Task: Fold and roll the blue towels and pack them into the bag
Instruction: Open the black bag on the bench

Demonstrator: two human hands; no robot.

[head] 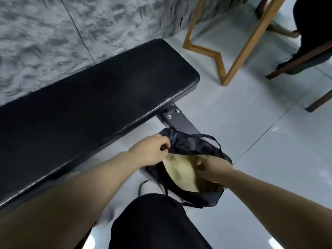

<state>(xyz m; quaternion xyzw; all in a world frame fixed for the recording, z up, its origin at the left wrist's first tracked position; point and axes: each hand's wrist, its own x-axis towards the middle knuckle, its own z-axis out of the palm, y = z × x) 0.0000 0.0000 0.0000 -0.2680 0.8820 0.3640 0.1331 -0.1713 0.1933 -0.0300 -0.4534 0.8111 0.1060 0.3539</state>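
Bag (195, 180): on the floor (269, 141) beside the bench (89, 105), mouth held wide, tan lining showing | Left grip (152, 150): my fingers pinch the far rim | Right grip (212, 168): my fingers curl on the near rim | Towels: none in sight | My knee (152, 221): below the bag

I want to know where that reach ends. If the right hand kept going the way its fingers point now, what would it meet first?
Most likely the bag's tan lining: the right hand sits at the open mouth of the black bag, fingers aimed inward and left. Depth is unclear, so any contents deeper inside can't be judged.
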